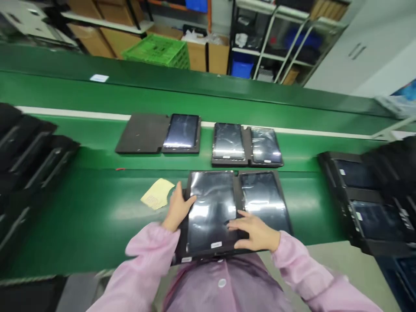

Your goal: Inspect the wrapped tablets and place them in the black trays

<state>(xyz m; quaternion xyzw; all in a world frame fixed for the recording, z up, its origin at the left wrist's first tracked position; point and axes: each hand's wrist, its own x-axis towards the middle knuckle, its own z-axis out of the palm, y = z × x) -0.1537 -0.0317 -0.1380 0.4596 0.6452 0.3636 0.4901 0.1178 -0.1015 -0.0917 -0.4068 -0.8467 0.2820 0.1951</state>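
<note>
A black tray [238,197] lies at the table's front edge with two dark, glossy tablet-like screens in it, a left screen [212,212] and a right screen [264,197]. Both wear clear film, and a white label shows at the left screen's lower edge. My left hand [178,207] grips the tray's left side, thumb over the screen's edge; its lower fingers are hidden. Across the gap between the screens, my right hand [251,230] rests with fingers spread. Another dark piece with a white label pokes out beneath the tray's lower left.
Farther back lie two more trays, one with a single screen [182,132], one with a pair of screens [229,142]. A yellow paper note [157,193] is left of my hand. Black trays are stacked at left [29,173] and right [367,199] on the green table [97,208].
</note>
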